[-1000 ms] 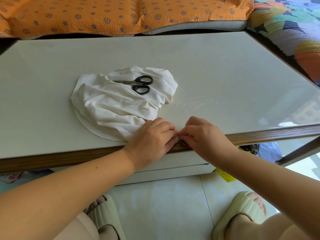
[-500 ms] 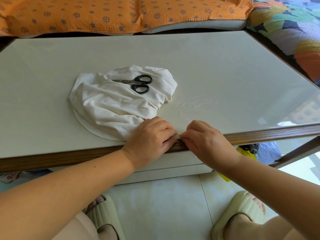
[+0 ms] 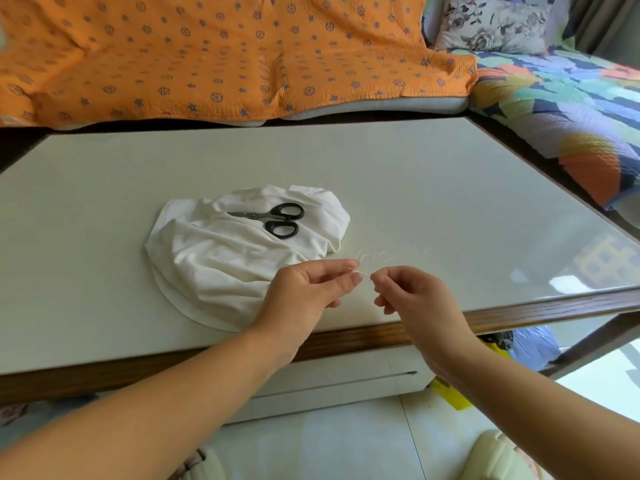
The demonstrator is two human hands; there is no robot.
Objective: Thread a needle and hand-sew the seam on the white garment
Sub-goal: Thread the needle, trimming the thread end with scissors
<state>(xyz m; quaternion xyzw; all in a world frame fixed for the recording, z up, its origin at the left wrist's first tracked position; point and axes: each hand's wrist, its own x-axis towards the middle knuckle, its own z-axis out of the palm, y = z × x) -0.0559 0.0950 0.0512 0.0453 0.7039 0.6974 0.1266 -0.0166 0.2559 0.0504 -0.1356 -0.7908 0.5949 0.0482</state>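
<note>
no legible text or labels

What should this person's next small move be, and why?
Probably free the right hand and reach for the loose white thread on the table just beyond; the left hand also pinches the needle, which looks unthreaded.

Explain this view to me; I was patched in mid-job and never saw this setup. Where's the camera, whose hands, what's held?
There is no machine: a person works with two bare hands. All pictures come from one camera on their head, looking forward and down. On the table lies the crumpled white garment, black scissors resting on it and loose thread beside it. The left hand and right hand meet above the table, both pinching a thin needle between them. Any thread in either grip is too fine to see.
</note>
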